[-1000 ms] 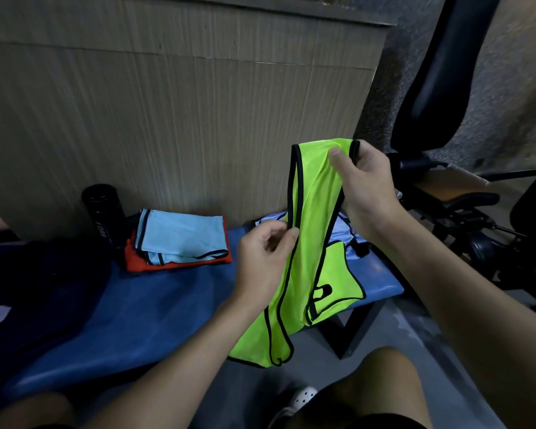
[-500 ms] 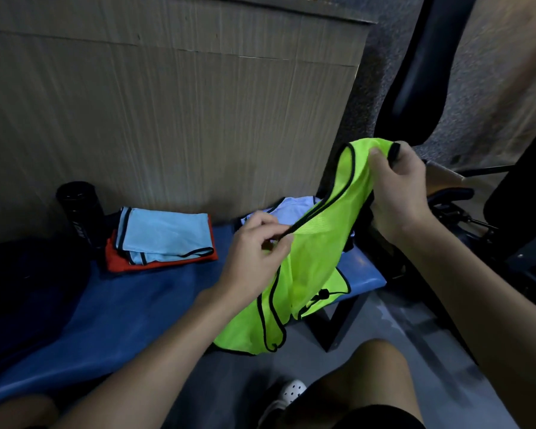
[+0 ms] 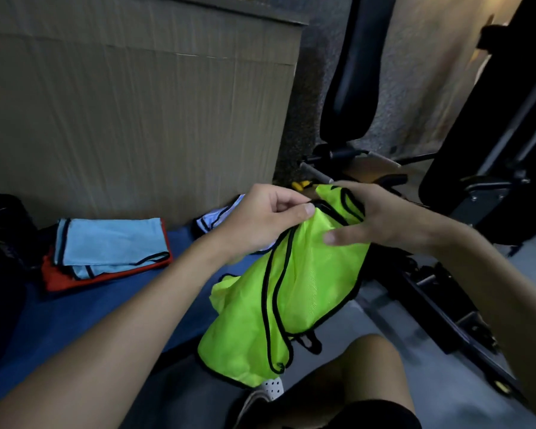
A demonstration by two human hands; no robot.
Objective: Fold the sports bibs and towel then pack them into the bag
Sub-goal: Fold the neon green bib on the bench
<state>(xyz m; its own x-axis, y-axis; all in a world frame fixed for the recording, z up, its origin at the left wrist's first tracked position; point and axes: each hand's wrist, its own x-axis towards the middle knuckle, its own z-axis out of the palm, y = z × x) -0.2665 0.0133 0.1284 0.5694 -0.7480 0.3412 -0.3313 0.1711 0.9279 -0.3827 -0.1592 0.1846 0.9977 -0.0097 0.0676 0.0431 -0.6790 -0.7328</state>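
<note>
Bib (image 3: pixel 310 283) lowered, left hand (image 3: pixel 260 218) pinching (right hand (image 3: pixel 381 218) too)

right hand (image 3: pixel 384 218) lowered to left hand (image 3: pixel 260 218), green bib (image 3: pixel 307 289) folded over between them; hangs lower

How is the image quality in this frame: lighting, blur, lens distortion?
Head view: dim overall, and the neon-yellow bib is the brightest thing. The left end of the blue bench sinks into near-black shadow. Wide-angle distortion bends the wooden panel seams. The left hand and right hand look slightly soft.
</note>
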